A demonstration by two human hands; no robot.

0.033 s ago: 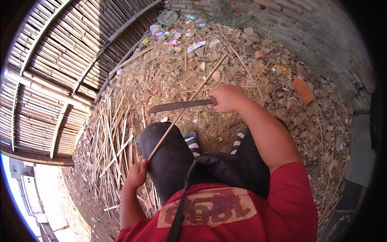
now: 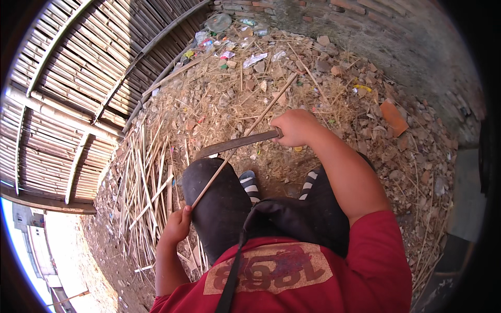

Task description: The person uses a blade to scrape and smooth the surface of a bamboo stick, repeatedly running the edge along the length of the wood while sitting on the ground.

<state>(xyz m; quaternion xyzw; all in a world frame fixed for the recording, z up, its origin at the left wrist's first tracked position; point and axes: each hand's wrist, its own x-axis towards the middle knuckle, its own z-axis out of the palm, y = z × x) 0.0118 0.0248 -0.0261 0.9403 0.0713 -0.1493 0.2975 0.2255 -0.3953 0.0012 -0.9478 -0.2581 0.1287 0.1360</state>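
From the head view, the right hand [image 2: 295,127] is gripping the handle of a long knife [image 2: 237,143], fingers closed tight around it — the blade is lying across a thin bamboo stick [image 2: 245,136]. The left hand [image 2: 177,225] is clamping the near end of this stick above the left knee. More split sticks [image 2: 143,182] are lying on the left, litter [image 2: 224,39] far behind.

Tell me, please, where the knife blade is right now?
In the head view, the knife blade lies centre frame, held by the right hand, crossing the bamboo strip above the left knee.
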